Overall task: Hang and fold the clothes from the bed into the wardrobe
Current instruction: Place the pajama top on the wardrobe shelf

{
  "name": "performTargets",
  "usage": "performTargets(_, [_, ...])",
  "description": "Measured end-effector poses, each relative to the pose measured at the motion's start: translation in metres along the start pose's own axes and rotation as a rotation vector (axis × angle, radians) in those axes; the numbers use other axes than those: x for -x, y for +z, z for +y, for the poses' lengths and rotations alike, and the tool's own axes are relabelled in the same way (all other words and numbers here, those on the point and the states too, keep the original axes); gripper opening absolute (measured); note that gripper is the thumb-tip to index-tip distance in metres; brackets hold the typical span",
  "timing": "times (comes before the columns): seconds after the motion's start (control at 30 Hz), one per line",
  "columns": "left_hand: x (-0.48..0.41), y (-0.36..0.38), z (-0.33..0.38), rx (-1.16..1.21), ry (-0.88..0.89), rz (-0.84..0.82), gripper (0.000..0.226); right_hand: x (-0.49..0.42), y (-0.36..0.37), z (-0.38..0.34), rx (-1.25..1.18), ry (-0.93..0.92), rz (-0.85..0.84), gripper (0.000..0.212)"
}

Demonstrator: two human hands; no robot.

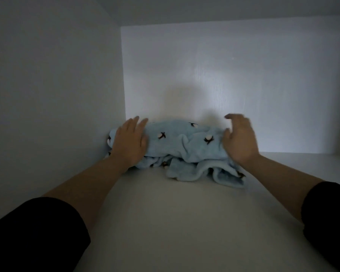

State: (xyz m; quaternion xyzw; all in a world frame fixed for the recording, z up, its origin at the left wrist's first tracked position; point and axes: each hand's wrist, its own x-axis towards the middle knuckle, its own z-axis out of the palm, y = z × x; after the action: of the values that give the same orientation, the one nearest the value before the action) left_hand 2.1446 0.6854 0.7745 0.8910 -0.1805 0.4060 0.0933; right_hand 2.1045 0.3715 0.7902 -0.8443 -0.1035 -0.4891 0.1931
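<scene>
Your folded light-blue fleece garment with small dark-and-white motifs [185, 142] lies on the pale wardrobe shelf [165, 222], one end touching the white left side wall [57, 95]. Your left hand [129, 141] presses flat on the end nearest that wall, fingers straight. Your right hand [238, 140], blurred, cups the far end with loose, spread fingers, pinching nothing. Tuck the front flap farthest from the wall under the bundle, then square it to the wall.

Both arms stretched forward, forearms bare. My left hand [129, 141] lies flat, palm down, fingers straight and close together. My right hand [239, 140] is angled inward, fingers relaxed and slightly spread, motion-blurred. Hands well apart, roughly level.
</scene>
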Motion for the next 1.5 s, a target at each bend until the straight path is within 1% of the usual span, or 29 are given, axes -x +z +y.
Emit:
performTargets(0.03, [0.004,0.011,-0.007,-0.019,-0.009,-0.159,0.061,0.004,0.007,-0.001,-0.044,-0.059,-0.22,0.024])
performTargets(0.07, [0.01,0.021,-0.016,-0.024,-0.011,-0.288,0.06,0.009,0.015,0.0,-0.014,-0.104,-0.531,0.029])
performTargets(0.1, [0.016,0.03,-0.024,0.003,-0.02,-0.377,0.057,0.012,0.021,0.004,0.07,-0.16,-0.787,0.038])
performTargets(0.13, [0.019,0.034,-0.03,0.046,-0.042,-0.426,0.056,0.012,0.022,0.009,0.148,-0.183,-0.92,0.044])
performTargets(0.17, [0.021,0.035,-0.034,0.089,-0.07,-0.447,0.056,0.01,0.019,0.013,0.202,-0.172,-0.999,0.047])
performTargets(0.2, [0.021,0.035,-0.036,0.113,-0.097,-0.464,0.057,0.009,0.014,0.015,0.244,-0.152,-1.032,0.048])
performTargets(0.3, [0.018,0.029,-0.029,0.071,-0.138,-0.529,0.06,0.009,0.002,0.012,0.366,-0.072,-1.057,0.055])
performTargets(0.4, [0.021,0.019,-0.017,0.008,-0.178,-0.654,0.066,0.015,-0.007,0.0,0.489,0.019,-1.101,0.06])
performTargets(0.43, [0.023,0.016,-0.011,0.0,-0.203,-0.674,0.07,0.017,-0.008,-0.002,0.548,0.03,-1.097,0.061])
performTargets(0.47, [0.023,0.012,-0.003,-0.004,-0.212,-0.654,0.073,0.018,-0.011,-0.005,0.603,0.021,-1.072,0.062])
performTargets(0.5, [0.022,0.008,0.007,0.001,-0.193,-0.601,0.074,0.019,-0.016,-0.009,0.633,0.003,-1.039,0.062])
performTargets(0.53, [0.021,0.004,0.018,0.014,-0.15,-0.533,0.072,0.022,-0.021,-0.015,0.611,-0.008,-1.01,0.062])
performTargets(0.6, [0.021,-0.004,0.045,0.027,-0.013,-0.423,0.067,0.03,-0.035,-0.027,0.473,0.026,-0.972,0.06])
performTargets(0.67, [0.022,-0.012,0.075,0.071,0.072,-0.379,0.065,0.038,-0.057,-0.035,0.402,0.063,-0.938,0.056])
performTargets(0.73, [0.024,-0.022,0.11,0.121,0.152,-0.359,0.063,0.049,-0.088,-0.04,0.386,0.118,-0.878,0.059])
performTargets(0.8, [0.032,-0.033,0.152,0.159,0.247,-0.347,0.063,0.066,-0.125,-0.039,0.442,0.195,-0.781,0.06])
performTargets(0.87, [0.042,-0.048,0.199,0.175,0.331,-0.324,0.063,0.086,-0.17,-0.037,0.588,0.214,-0.704,0.059])
performTargets(1.0, [0.071,-0.089,0.304,0.298,0.454,-0.309,0.062,0.14,-0.284,-0.04,0.861,0.227,-0.567,0.058])
performTargets(1.13, [0.13,-0.144,0.422,0.471,0.606,-0.207,0.063,0.223,-0.42,-0.052,1.167,0.279,-0.499,0.061])
performTargets(1.27, [0.223,-0.206,0.545,0.589,0.845,-0.073,0.069,0.328,-0.562,-0.083,1.334,0.428,-0.412,0.061])
performTargets(1.37, [0.305,-0.261,0.632,0.724,1.025,0.022,0.069,0.414,-0.661,-0.117,1.428,0.553,-0.386,0.06])
performTargets(1.43, [0.363,-0.298,0.685,0.815,1.093,0.047,0.069,0.473,-0.721,-0.142,1.473,0.646,-0.388,0.059])
performTargets(1.5, [0.419,-0.333,0.735,0.863,1.159,0.038,0.068,0.531,-0.777,-0.168,1.508,0.743,-0.382,0.059])
